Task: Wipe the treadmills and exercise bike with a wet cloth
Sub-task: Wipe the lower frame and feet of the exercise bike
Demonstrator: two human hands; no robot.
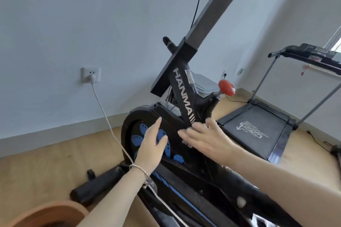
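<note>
Exercise bike (pixel 181 116): centre of view, flywheel cover at 7 o'clock from the frame's lettering.
Left hand (pixel 152 146): fingers straight, before the blue-patterned cover.
Right hand (pixel 206 137): fingers spread (blurred), nothing held.
Treadmill (pixel 258 131): 3 o'clock.

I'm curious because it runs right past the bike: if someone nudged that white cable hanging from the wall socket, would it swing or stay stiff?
The white cable would probably flop and swing: it is thin and sags in a loose curve from the plug. It looks light, so a brush from the left hand could likely shift it. A hard tug might loosen the plug.
</note>
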